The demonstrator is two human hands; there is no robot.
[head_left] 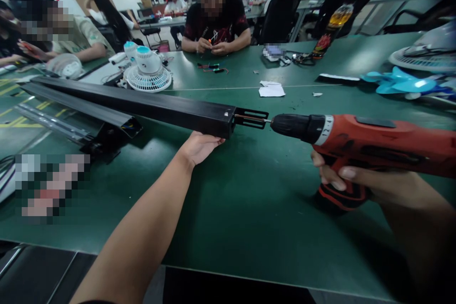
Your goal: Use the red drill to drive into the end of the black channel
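A long black metal channel [149, 104] lies across the green table [228, 209], its near end raised. My left hand [200, 146] grips that end from below, fingers curled under it. A black bracket [251, 118] sticks out of the channel's end. My right hand [359, 178] holds a red and black cordless drill [370, 145] by its handle. The drill lies level, and its bit tip touches the bracket at the channel's end.
Small white and teal fans [147, 70] stand beyond the channel, with blue fan blades [399, 83] and a fan grille [420, 59] at the right. Paper scraps [271, 90] lie mid-table. A second black rail [81, 111] lies at the left. Several people sit at the far side.
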